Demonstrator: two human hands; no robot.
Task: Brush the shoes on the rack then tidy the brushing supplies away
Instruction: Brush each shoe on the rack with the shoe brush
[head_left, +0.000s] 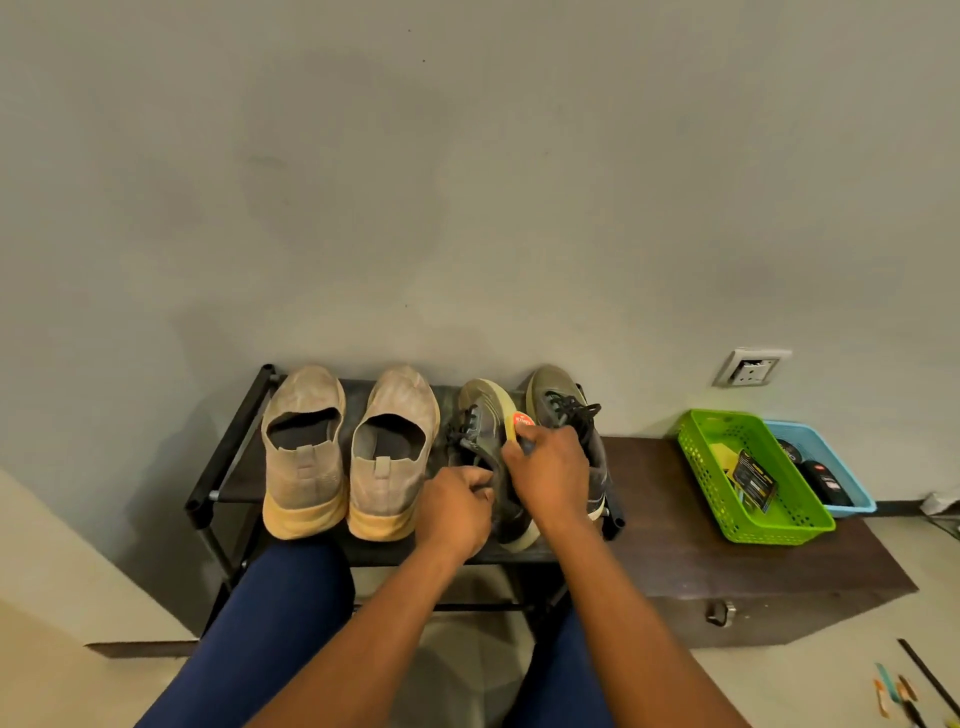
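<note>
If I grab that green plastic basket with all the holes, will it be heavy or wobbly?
Probably light: the green plastic basket has thin walls full of holes and holds only a few small packets. It may flex a little when gripped by one rim. It looks unlikely to tip, since it sits flat and wide on the dark wooden bench.

Matt knit-cloth beige shoes (349, 452), black metal rack (228, 457), perforated glossy, seemingly plastic green basket (711, 467).
</note>
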